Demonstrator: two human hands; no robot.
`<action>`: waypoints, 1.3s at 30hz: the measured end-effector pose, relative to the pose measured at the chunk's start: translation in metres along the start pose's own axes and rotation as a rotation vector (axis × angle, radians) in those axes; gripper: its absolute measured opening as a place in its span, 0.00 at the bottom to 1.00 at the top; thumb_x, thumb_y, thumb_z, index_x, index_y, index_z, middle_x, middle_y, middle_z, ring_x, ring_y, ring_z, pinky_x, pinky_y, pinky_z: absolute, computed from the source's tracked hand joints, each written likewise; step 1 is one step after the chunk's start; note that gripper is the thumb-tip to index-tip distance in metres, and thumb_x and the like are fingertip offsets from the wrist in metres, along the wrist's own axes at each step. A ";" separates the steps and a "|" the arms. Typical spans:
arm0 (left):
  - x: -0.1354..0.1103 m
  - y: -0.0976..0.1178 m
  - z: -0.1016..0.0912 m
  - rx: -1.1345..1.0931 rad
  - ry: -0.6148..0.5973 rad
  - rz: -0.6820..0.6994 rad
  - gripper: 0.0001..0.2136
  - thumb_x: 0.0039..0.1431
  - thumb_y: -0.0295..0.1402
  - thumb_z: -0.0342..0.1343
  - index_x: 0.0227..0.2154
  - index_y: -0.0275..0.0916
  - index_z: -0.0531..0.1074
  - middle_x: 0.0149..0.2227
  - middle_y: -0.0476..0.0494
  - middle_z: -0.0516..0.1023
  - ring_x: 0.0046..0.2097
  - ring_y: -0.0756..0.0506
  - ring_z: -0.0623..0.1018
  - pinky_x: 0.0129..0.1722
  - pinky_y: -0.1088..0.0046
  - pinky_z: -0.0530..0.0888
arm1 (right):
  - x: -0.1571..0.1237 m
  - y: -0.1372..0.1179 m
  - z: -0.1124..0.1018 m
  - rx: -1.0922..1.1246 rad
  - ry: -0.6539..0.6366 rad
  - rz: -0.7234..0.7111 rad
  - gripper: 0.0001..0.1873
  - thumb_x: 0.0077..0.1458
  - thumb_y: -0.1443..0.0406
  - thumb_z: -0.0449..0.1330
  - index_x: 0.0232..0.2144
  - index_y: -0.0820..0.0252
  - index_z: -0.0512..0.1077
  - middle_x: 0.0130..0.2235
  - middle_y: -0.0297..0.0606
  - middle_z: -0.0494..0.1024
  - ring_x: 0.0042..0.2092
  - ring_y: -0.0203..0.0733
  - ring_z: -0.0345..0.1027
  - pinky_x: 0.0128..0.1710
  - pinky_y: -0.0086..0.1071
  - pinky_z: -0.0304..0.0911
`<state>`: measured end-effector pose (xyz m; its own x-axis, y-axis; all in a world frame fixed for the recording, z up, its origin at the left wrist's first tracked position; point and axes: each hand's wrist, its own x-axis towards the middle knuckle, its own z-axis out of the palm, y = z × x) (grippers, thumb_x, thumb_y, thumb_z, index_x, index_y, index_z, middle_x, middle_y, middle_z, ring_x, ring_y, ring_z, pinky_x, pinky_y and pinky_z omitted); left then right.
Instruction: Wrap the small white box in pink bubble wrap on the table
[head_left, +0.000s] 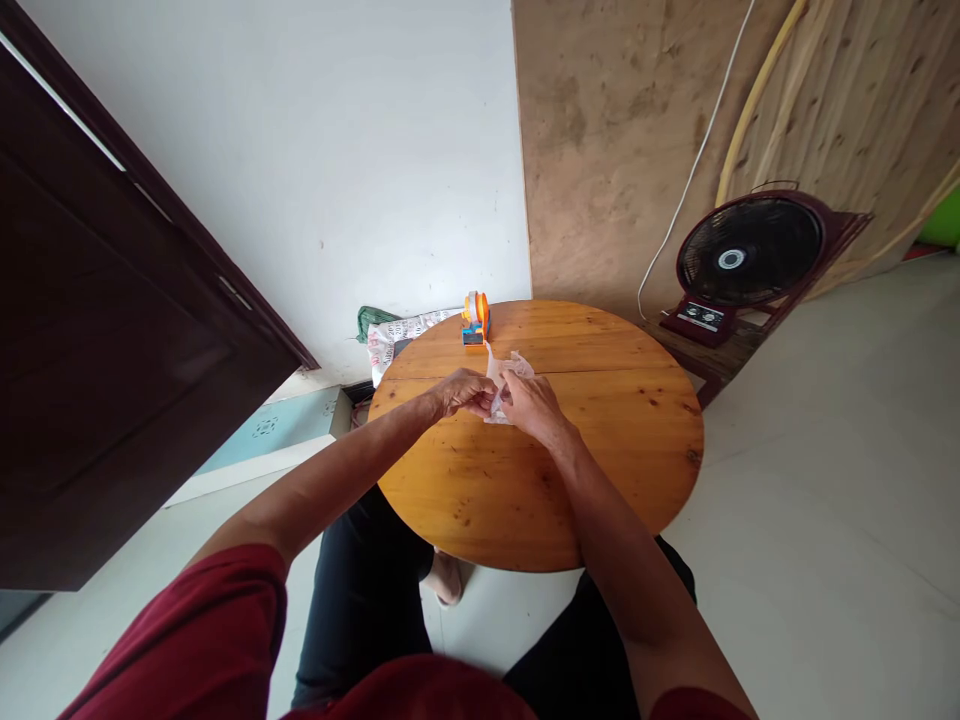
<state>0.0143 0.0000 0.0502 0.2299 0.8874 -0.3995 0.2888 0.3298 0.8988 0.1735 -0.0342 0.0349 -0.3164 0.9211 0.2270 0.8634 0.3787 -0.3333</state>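
My left hand (pixel 463 392) and my right hand (pixel 528 404) meet over the middle of a round wooden table (pixel 615 450). Both are closed on a small crumpled clear plastic bag (pixel 504 378) held between them, just above the tabletop. A thin strip of clear tape runs up from the bag toward an orange and blue tape dispenser (pixel 475 318) at the table's far edge.
A dark red floor fan (pixel 742 262) stands on a low stand to the right, against a plywood wall. A dark wooden door (pixel 112 330) fills the left. A printed bag and green cloth (pixel 397 335) lie on the floor behind the table.
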 end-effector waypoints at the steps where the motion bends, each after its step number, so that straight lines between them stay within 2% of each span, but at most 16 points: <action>1: -0.002 0.001 -0.001 0.010 -0.032 0.024 0.03 0.39 0.26 0.62 0.21 0.32 0.75 0.22 0.43 0.77 0.26 0.47 0.76 0.34 0.66 0.78 | -0.001 0.000 -0.001 0.012 -0.005 0.002 0.19 0.57 0.68 0.56 0.51 0.61 0.69 0.44 0.45 0.81 0.46 0.49 0.73 0.45 0.37 0.59; 3: -0.004 0.000 -0.001 0.058 -0.087 0.078 0.06 0.39 0.24 0.60 0.25 0.31 0.78 0.23 0.44 0.77 0.27 0.48 0.76 0.34 0.67 0.78 | -0.002 0.000 -0.003 0.036 -0.025 -0.004 0.19 0.58 0.67 0.55 0.52 0.60 0.68 0.45 0.44 0.80 0.47 0.48 0.73 0.45 0.37 0.58; 5: -0.003 -0.004 0.001 0.164 -0.085 0.139 0.09 0.42 0.24 0.58 0.28 0.32 0.79 0.23 0.46 0.77 0.26 0.50 0.74 0.32 0.70 0.76 | -0.003 0.001 -0.005 0.049 -0.048 -0.008 0.18 0.58 0.68 0.54 0.52 0.58 0.69 0.46 0.43 0.80 0.47 0.48 0.73 0.46 0.37 0.57; 9: 0.002 -0.022 0.010 0.509 0.092 0.406 0.09 0.47 0.25 0.56 0.30 0.36 0.81 0.26 0.48 0.77 0.29 0.51 0.73 0.33 0.76 0.72 | -0.002 0.003 -0.008 0.026 -0.055 0.019 0.19 0.57 0.73 0.51 0.48 0.55 0.71 0.46 0.41 0.81 0.48 0.46 0.73 0.46 0.35 0.55; 12: 0.004 -0.039 0.012 0.709 0.176 0.656 0.09 0.50 0.27 0.56 0.29 0.39 0.81 0.31 0.45 0.77 0.35 0.48 0.74 0.40 0.73 0.72 | 0.000 0.007 -0.009 -0.011 -0.043 0.071 0.16 0.57 0.72 0.50 0.43 0.54 0.73 0.43 0.39 0.81 0.48 0.46 0.73 0.46 0.36 0.55; 14: 0.005 -0.049 0.011 0.746 0.221 0.776 0.08 0.52 0.29 0.56 0.31 0.40 0.81 0.36 0.41 0.77 0.41 0.44 0.75 0.46 0.68 0.71 | 0.002 0.010 -0.009 -0.021 -0.044 0.108 0.14 0.58 0.70 0.51 0.41 0.54 0.74 0.43 0.39 0.81 0.48 0.47 0.72 0.46 0.37 0.56; 17: 0.009 -0.064 0.011 0.728 0.275 0.900 0.09 0.54 0.30 0.56 0.36 0.41 0.80 0.45 0.39 0.76 0.48 0.41 0.73 0.52 0.62 0.69 | 0.004 0.018 -0.008 -0.016 -0.026 0.172 0.14 0.58 0.67 0.53 0.44 0.54 0.73 0.48 0.40 0.79 0.51 0.48 0.69 0.48 0.38 0.57; 21: 0.016 -0.079 0.019 0.629 0.338 1.081 0.10 0.55 0.28 0.52 0.37 0.38 0.77 0.43 0.37 0.76 0.46 0.42 0.72 0.50 0.62 0.71 | 0.006 0.029 -0.006 -0.019 -0.023 0.248 0.17 0.56 0.63 0.56 0.49 0.58 0.71 0.53 0.45 0.75 0.55 0.50 0.66 0.50 0.40 0.60; 24: 0.019 -0.082 0.023 0.579 0.350 1.126 0.09 0.54 0.26 0.52 0.36 0.37 0.75 0.42 0.37 0.77 0.46 0.42 0.72 0.49 0.61 0.71 | 0.005 0.035 -0.007 -0.025 -0.051 0.309 0.20 0.56 0.61 0.56 0.50 0.59 0.69 0.53 0.47 0.74 0.54 0.50 0.67 0.49 0.38 0.61; 29: 0.020 -0.082 0.019 0.601 0.301 1.137 0.10 0.54 0.26 0.52 0.37 0.38 0.75 0.43 0.39 0.77 0.46 0.42 0.72 0.49 0.62 0.71 | 0.002 0.039 -0.014 -0.029 -0.093 0.403 0.22 0.56 0.55 0.57 0.50 0.60 0.68 0.50 0.48 0.76 0.50 0.51 0.70 0.44 0.37 0.62; 34: 0.022 -0.084 0.018 0.593 0.323 1.189 0.10 0.55 0.26 0.51 0.38 0.37 0.75 0.43 0.39 0.77 0.45 0.43 0.72 0.48 0.64 0.71 | -0.001 0.042 -0.018 0.056 -0.134 0.430 0.21 0.55 0.53 0.58 0.48 0.56 0.68 0.40 0.39 0.79 0.39 0.44 0.72 0.36 0.32 0.61; 39: 0.023 -0.084 0.019 0.613 0.326 1.191 0.10 0.54 0.26 0.51 0.37 0.39 0.75 0.43 0.40 0.77 0.45 0.43 0.72 0.47 0.63 0.72 | -0.006 0.045 -0.015 0.178 -0.118 0.467 0.17 0.53 0.54 0.59 0.43 0.53 0.68 0.33 0.31 0.76 0.28 0.35 0.67 0.24 0.25 0.58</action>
<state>0.0127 -0.0133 -0.0382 0.4233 0.5942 0.6839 0.4521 -0.7927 0.4089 0.2204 -0.0237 0.0326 0.0360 0.9958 -0.0846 0.8464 -0.0754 -0.5272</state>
